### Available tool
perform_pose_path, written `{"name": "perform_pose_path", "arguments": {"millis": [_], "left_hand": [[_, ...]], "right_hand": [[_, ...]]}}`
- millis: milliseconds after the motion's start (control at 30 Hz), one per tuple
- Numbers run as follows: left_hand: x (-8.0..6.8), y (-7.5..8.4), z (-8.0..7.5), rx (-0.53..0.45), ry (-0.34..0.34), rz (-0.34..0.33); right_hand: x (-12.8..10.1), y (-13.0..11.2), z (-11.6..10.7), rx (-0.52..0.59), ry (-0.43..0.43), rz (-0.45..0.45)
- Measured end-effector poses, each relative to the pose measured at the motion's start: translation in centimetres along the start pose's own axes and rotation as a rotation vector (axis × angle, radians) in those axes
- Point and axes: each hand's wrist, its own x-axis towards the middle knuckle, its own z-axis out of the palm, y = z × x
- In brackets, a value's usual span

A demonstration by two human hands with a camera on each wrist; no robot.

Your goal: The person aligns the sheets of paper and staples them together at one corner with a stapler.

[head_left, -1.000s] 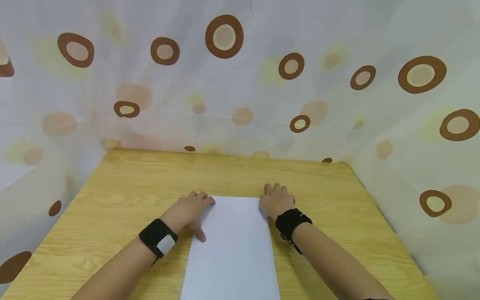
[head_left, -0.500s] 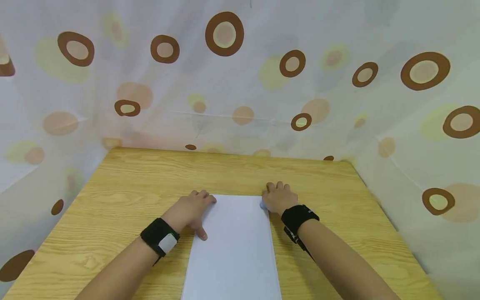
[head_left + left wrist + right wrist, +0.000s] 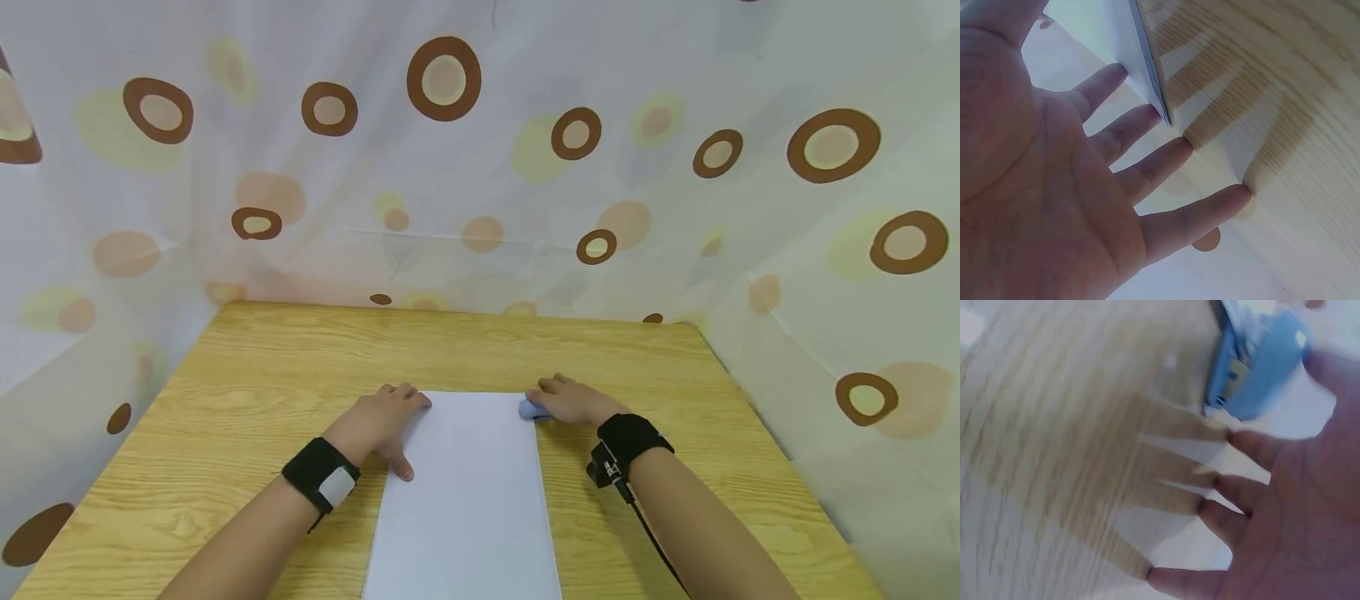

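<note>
A white stack of paper [image 3: 468,500] lies lengthwise on the wooden table [image 3: 300,358]. The left hand [image 3: 378,425] rests spread on the paper's left edge near the far corner, with the thumb on the sheet. In the left wrist view, straight fingertips [image 3: 1141,112] touch the paper edge and the table. At the far right corner of the paper sits a light blue stapler [image 3: 531,409]. The right hand [image 3: 573,400] is beside and partly over it. In the right wrist view the thumb touches the blurred stapler [image 3: 1266,369], while the other fingers reach the table, spread apart.
A pale curtain [image 3: 480,192] with brown ring patterns hangs behind the table and along both sides. Black straps with small devices circle the left wrist [image 3: 321,475] and the right wrist [image 3: 633,442]. A cable runs down the right forearm.
The right hand has turned and shifted slightly right, loosening from the stapler and uncovering more of it. The left hand and paper stay in place.
</note>
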Motion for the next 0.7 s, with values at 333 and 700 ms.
{"name": "perform_pose_path", "arguments": {"millis": [333, 700], "left_hand": [[-0.1, -0.7, 0.1, -0.029, 0.005, -0.015], [-0.4, -1.9, 1.0, -0.077, 0.022, -0.021]], "right_hand": [[-1.1, 0.7, 0.2, -0.061, 0.118, -0.107], [-1.0, -0.2, 2.3, -0.154, 0.282, 0.017]]}}
